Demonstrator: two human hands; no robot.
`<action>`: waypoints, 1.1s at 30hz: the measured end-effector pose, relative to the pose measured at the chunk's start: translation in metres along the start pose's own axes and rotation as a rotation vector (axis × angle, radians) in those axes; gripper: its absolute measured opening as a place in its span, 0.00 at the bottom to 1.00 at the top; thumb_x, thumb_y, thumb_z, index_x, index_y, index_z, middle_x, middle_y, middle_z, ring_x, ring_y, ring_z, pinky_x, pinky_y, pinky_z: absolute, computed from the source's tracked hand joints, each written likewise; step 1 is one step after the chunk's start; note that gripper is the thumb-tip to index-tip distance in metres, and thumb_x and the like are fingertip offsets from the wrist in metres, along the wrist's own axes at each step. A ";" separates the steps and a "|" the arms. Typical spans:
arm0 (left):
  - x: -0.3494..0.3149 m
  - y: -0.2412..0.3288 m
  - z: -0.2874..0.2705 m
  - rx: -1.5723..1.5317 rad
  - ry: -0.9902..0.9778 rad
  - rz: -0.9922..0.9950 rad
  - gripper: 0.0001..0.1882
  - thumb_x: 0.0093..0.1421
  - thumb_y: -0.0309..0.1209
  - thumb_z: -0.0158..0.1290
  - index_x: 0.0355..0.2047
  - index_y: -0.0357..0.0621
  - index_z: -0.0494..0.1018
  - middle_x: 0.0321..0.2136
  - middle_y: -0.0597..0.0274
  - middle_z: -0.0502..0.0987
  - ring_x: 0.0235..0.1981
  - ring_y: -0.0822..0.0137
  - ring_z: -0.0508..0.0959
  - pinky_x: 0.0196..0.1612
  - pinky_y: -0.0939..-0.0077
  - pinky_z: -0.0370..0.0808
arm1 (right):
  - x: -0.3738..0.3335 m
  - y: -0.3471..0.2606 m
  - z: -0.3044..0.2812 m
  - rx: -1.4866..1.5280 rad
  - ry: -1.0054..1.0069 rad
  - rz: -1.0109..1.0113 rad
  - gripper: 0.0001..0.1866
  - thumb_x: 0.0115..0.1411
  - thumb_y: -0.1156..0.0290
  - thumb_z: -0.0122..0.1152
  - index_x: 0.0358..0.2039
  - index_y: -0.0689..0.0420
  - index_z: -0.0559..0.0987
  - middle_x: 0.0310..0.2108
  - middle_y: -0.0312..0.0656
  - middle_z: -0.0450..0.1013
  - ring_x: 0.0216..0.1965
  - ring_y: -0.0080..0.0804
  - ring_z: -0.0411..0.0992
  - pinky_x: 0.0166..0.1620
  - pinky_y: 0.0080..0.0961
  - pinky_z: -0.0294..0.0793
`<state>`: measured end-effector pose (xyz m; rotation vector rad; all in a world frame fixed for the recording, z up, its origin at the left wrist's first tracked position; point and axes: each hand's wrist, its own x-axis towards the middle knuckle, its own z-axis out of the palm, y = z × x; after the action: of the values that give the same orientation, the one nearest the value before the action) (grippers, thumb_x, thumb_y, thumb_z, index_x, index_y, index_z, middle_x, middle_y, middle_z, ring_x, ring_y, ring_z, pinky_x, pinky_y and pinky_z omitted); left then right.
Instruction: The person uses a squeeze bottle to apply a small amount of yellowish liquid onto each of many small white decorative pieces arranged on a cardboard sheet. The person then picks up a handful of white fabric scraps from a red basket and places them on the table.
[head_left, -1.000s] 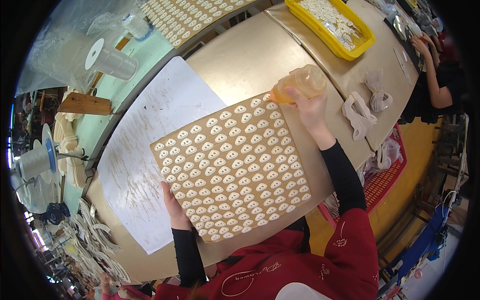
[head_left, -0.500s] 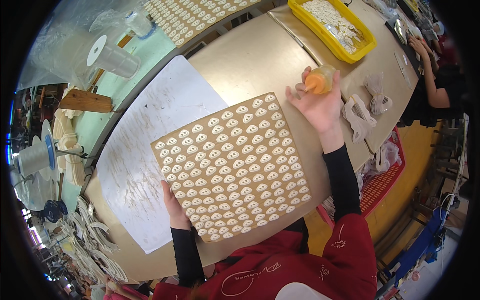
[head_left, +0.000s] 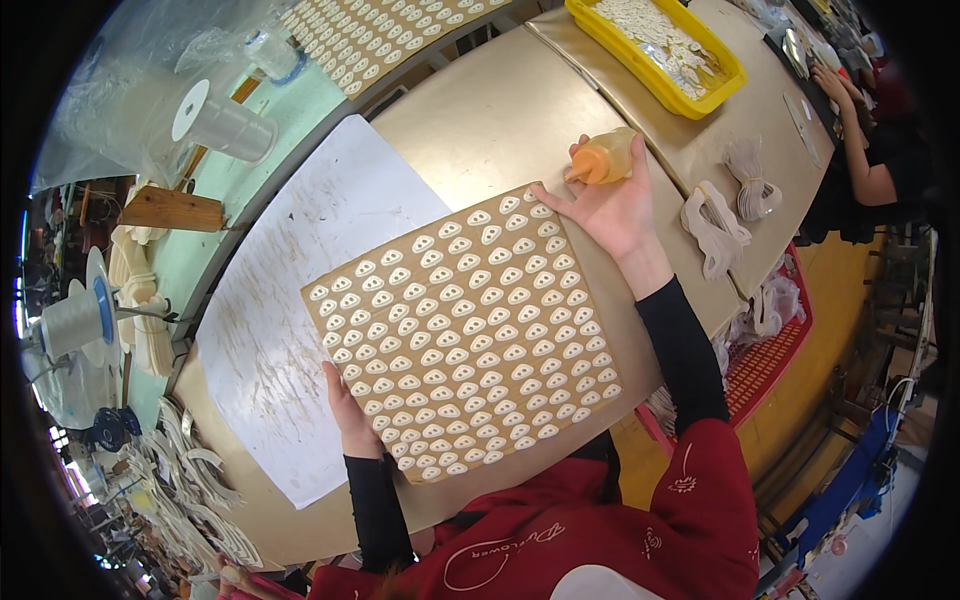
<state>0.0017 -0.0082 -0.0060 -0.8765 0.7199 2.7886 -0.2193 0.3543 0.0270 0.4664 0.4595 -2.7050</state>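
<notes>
A square brown board (head_left: pixel 462 343) covered in rows of small white oval pieces, each with two dark holes, is tilted in front of me. My left hand (head_left: pixel 352 415) grips its left edge near the lower corner, thumb showing, the other fingers hidden beneath. In my right hand (head_left: pixel 620 215) is a squeeze bottle (head_left: pixel 612 157) with an orange cap, held by curled fingers, nozzle pointing left. One outstretched finger of that hand reaches the board's upper right corner. Under the board's left part lies a white sheet (head_left: pixel 280 330) with brown smears.
A yellow tray (head_left: pixel 738 82) of white pieces stands at the far right, near bundled pale strips (head_left: pixel 716 232). Another filled board (head_left: pixel 385 35) lies at the back. Thread spools (head_left: pixel 225 120) line the left. A red basket (head_left: pixel 770 350) sits below; a co-worker's arm (head_left: pixel 850 130) shows far right.
My right hand has moved left and slightly up with the squeeze bottle, and its finger now meets the board's upper right corner. My left hand and the board stay nearly still.
</notes>
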 end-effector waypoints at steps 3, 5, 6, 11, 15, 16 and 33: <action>0.001 -0.001 -0.001 0.006 0.008 -0.008 0.36 0.69 0.58 0.38 0.64 0.39 0.60 0.59 0.50 0.70 0.56 0.53 0.73 0.57 0.55 0.72 | -0.002 0.000 0.000 -0.028 0.031 -0.038 0.29 0.62 0.39 0.53 0.52 0.49 0.67 0.47 0.33 0.70 0.49 0.29 0.67 0.64 0.75 0.51; 0.001 0.000 -0.001 0.012 0.013 -0.012 0.37 0.69 0.58 0.38 0.64 0.39 0.60 0.59 0.50 0.70 0.56 0.53 0.73 0.57 0.55 0.72 | -0.003 0.000 -0.001 -0.029 0.043 -0.055 0.29 0.62 0.39 0.53 0.52 0.49 0.67 0.48 0.34 0.70 0.51 0.30 0.66 0.63 0.76 0.51; 0.001 0.000 -0.002 0.014 0.016 -0.013 0.37 0.69 0.58 0.38 0.64 0.39 0.60 0.59 0.49 0.70 0.56 0.53 0.73 0.57 0.55 0.72 | -0.003 0.000 -0.001 -0.024 0.051 -0.060 0.29 0.63 0.39 0.53 0.53 0.49 0.67 0.48 0.34 0.69 0.52 0.30 0.65 0.63 0.76 0.51; 0.001 0.000 0.000 0.019 -0.007 -0.008 0.37 0.69 0.58 0.38 0.64 0.39 0.60 0.59 0.49 0.70 0.55 0.53 0.74 0.57 0.55 0.73 | -0.006 -0.001 -0.002 -0.052 0.071 -0.103 0.32 0.62 0.37 0.52 0.51 0.52 0.68 0.48 0.38 0.68 0.52 0.31 0.66 0.62 0.73 0.54; 0.000 -0.001 0.003 0.012 -0.002 -0.009 0.36 0.69 0.57 0.37 0.63 0.39 0.60 0.58 0.49 0.70 0.55 0.54 0.74 0.56 0.56 0.73 | -0.010 -0.001 -0.002 -0.062 0.113 -0.151 0.31 0.62 0.36 0.52 0.49 0.52 0.70 0.48 0.39 0.68 0.53 0.32 0.67 0.62 0.71 0.56; 0.000 -0.001 0.004 0.008 0.003 -0.009 0.36 0.70 0.57 0.37 0.63 0.39 0.60 0.58 0.49 0.70 0.55 0.54 0.74 0.56 0.56 0.73 | -0.012 -0.001 -0.002 -0.050 0.097 -0.143 0.29 0.63 0.37 0.51 0.48 0.52 0.71 0.46 0.38 0.69 0.51 0.31 0.67 0.63 0.71 0.55; -0.001 -0.002 0.006 0.032 -0.088 0.003 0.33 0.71 0.54 0.38 0.62 0.38 0.61 0.57 0.50 0.70 0.55 0.55 0.74 0.57 0.59 0.73 | -0.108 0.022 -0.037 -0.020 0.301 -0.601 0.27 0.65 0.42 0.51 0.50 0.53 0.69 0.47 0.38 0.69 0.51 0.34 0.68 0.61 0.75 0.55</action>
<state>0.0002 -0.0033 -0.0019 -0.7422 0.7498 2.7905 -0.1054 0.3796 0.0290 0.8515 0.8197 -3.2032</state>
